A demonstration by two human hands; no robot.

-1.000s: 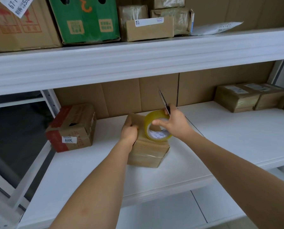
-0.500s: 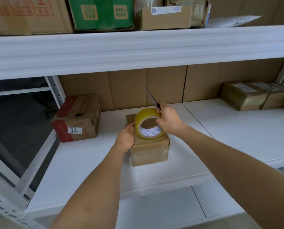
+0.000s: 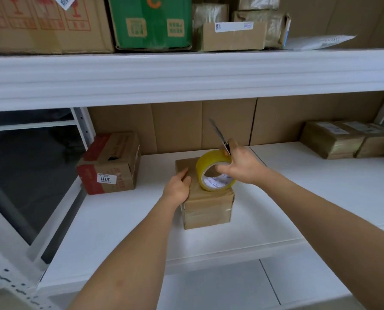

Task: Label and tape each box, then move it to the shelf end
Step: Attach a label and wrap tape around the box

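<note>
A small brown cardboard box (image 3: 207, 209) wrapped in clear tape stands on the middle of the white shelf (image 3: 124, 222). My left hand (image 3: 178, 186) rests on its top left edge, fingers bent over the top. A yellow tape roll (image 3: 211, 173) stands on edge on the box top. My right hand (image 3: 242, 168) grips the roll from the right, a finger through its core, and also holds a utility knife (image 3: 220, 136) whose blade points up and away.
A red-and-brown carton (image 3: 110, 164) labelled 3011 sits at the shelf's left end. Two taped brown parcels (image 3: 347, 139) lie at the far right. The upper shelf carries a green carton (image 3: 150, 21), brown cartons and a white mailer. A cardboard sheet lines the back.
The roll and my right hand have slid slightly right across the box top. My left hand has moved from the box's side up onto its top left edge. The camera tilted a little.
</note>
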